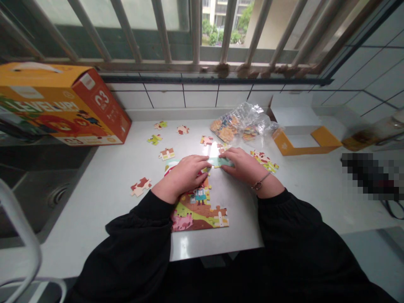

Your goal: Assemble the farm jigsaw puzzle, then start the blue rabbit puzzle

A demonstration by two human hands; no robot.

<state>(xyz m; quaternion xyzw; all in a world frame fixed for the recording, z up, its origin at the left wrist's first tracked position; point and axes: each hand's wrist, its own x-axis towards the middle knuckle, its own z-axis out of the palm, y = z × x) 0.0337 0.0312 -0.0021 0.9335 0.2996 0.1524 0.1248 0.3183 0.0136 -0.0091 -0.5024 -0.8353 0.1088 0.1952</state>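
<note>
Two hands worked at a partly joined jigsaw puzzle (205, 221) on a pale counter (240, 227), directly before the wearer. Our left hand (189, 174) lay palm down across the puzzle's upper part, fingers loosely bent; since its underside was hidden, we could not tell whether it gripped anything. Our right hand (243, 164), at the puzzle's upper right, pinched a pale green piece (217, 161) between thumb and fingers. Among the containers, we noted a clear plastic bag (259, 110) near the wall, crumpled and holding further pieces (227, 131), many with orange surfaces. Just right of it stood an open orange-sided box (309, 148), its pale interior exposed; a small mark on its front was too faint to read. At the right edge we made out a blurred clear vessel (375, 130) with amber-brown contents. On the left, a large orange carton (41, 90) with a white handle bore the words "LEVEL UP!" across its illustrated front and the number "03" on its red end panel; we could not resolve the smaller print. Several loose pieces (166, 154) lay around the puzzle.
</note>
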